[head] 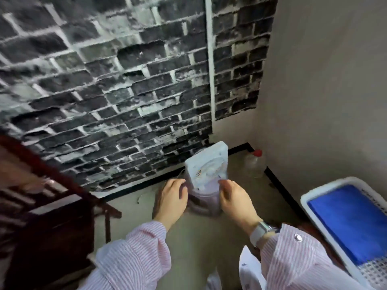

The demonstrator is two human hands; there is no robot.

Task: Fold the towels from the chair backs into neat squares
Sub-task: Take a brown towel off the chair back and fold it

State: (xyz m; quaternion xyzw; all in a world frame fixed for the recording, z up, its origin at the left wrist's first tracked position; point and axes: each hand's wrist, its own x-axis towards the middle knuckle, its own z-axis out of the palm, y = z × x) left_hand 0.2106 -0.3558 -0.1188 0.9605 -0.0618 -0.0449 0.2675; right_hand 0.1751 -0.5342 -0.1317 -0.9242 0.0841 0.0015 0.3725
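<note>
Hands: two, bare, extended forward over the floor, each emerging from a pink-striped sleeve. Left hand [173, 196], fingers curled downward; right hand [234, 198], likewise curled, with a watch [260, 232] on its wrist. Both sit at the edges of a pale lilac cloth [204, 203] that hangs between them; motion blur prevents saying whether either one truly pinches it or merely rests against it. Judged, not confirmed, to be one of the towels.

Towel, blue [348, 221]: folded flat, lying in a white basket [310, 200] at the near right. It lies right of the right hand and well apart from it; its long axis runs from far-left to near-right. Right hand is the nearer of the two.

Chair [48, 206]: dark red-brown wood, at left, blurred; no towel can be made out on its back.

Fan [209, 166]: small, white, square-framed, standing on the floor against the far wall, directly beyond the lilac cloth.

Bottle [254, 162]: clear plastic, red cap, in the far corner right of the fan.

Wall: dark brick-pattern covering on the far face, plain grey plaster on the right.

Writing: none legible. An orange mark on the fan's face is too small and blurred to read.
</note>
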